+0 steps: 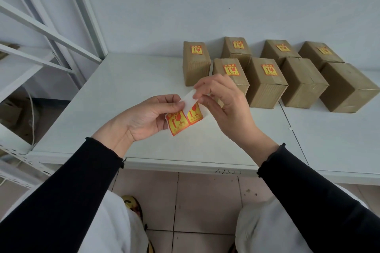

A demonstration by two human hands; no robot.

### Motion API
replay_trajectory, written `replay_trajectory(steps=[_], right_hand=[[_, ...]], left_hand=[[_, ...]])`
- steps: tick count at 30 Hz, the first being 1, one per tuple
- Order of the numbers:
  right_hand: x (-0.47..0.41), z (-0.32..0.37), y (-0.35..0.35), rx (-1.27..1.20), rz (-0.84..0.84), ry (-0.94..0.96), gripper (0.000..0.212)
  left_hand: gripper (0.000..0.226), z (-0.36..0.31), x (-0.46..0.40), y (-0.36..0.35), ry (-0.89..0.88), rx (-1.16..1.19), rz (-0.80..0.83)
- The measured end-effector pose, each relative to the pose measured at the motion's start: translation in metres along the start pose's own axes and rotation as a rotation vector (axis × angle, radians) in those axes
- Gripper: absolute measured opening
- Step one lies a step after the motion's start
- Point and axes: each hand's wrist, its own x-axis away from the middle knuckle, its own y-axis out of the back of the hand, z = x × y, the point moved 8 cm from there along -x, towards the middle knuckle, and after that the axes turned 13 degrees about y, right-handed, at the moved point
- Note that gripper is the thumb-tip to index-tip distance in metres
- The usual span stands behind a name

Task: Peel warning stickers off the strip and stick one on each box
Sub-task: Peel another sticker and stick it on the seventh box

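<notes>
Above the white table (115, 96), my left hand (144, 119) pinches a short sticker strip (181, 121) carrying two yellow-and-red warning stickers. My right hand (224, 100) pinches the strip's white upper end (190, 97) between thumb and fingertips. Several brown cardboard boxes stand in two rows at the far right of the table. Most of them bear a sticker on top, such as the far-left box (196, 63). The two at the right of the near row, one box (302, 82) and its neighbour (347, 86), have bare tops.
A white metal shelving frame (47, 33) stands to the left of the table. The wall runs close behind the boxes. Tiled floor (205, 201) and my knees in light trousers lie below the table's front edge.
</notes>
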Motion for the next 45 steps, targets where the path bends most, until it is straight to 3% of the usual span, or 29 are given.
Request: replay_trajectory(steps=[6, 11, 14, 17, 20, 23, 25, 27, 29, 32, 35, 38, 40, 43, 45], right_hand=[[0.002, 0.014, 0.006, 0.107, -0.059, 0.09, 0.017], [0.005, -0.003, 0.037, 0.136, -0.22, -0.049, 0.016], [0.008, -0.015, 0.037, 0.146, -0.156, -0.095, 0.011], [0.012, -0.026, 0.022, 0.145, 0.019, -0.108, 0.01], [0.017, -0.034, 0.016, 0.125, 0.091, -0.155, 0.014], [0.017, -0.036, 0.024, 0.085, 0.055, -0.192, 0.02], [0.017, -0.038, 0.03, 0.081, 0.04, -0.202, 0.025], [0.018, -0.041, 0.036, 0.088, 0.031, -0.203, 0.03], [0.018, -0.043, 0.041, 0.094, 0.021, -0.198, 0.032], [0.018, -0.043, 0.057, 0.132, -0.005, -0.173, 0.033], [0.017, -0.041, 0.08, 0.171, -0.058, -0.149, 0.033], [0.02, -0.046, 0.099, 0.185, -0.076, -0.149, 0.033], [0.025, -0.052, 0.113, 0.165, -0.107, -0.159, 0.032], [0.036, -0.067, 0.137, 0.102, -0.209, -0.245, 0.038], [0.048, -0.082, 0.154, 0.025, -0.299, -0.36, 0.042]], left_hand=[[0.007, 0.007, -0.004, 0.004, 0.078, 0.115, 0.006], [0.008, 0.014, -0.01, 0.042, 0.124, 0.04, -0.171], [0.002, 0.022, -0.017, 0.071, 0.134, -0.212, -0.414], [0.01, 0.022, -0.022, 0.095, 0.079, -0.572, -0.723], [0.021, 0.018, -0.026, 0.094, -0.005, -0.677, -0.797], [0.047, 0.01, -0.024, 0.08, -0.048, -0.982, -0.94], [0.044, -0.004, -0.016, 0.059, -0.191, -1.031, -1.005], [0.026, -0.018, -0.009, 0.032, -0.383, -0.906, -0.961], [0.013, -0.027, -0.006, 0.002, -0.461, -0.673, -0.826], [0.029, -0.032, -0.011, -0.043, -0.415, -0.453, -0.611], [0.022, -0.031, -0.022, -0.074, -0.374, -0.444, -0.496], [0.008, -0.036, -0.034, -0.093, -0.37, -0.5, -0.497], [0.011, -0.042, -0.041, -0.108, -0.383, -0.519, -0.481], [0.003, -0.051, -0.052, -0.132, -0.406, -0.518, -0.438], [0.01, -0.058, -0.06, -0.148, -0.425, -0.543, -0.417]])
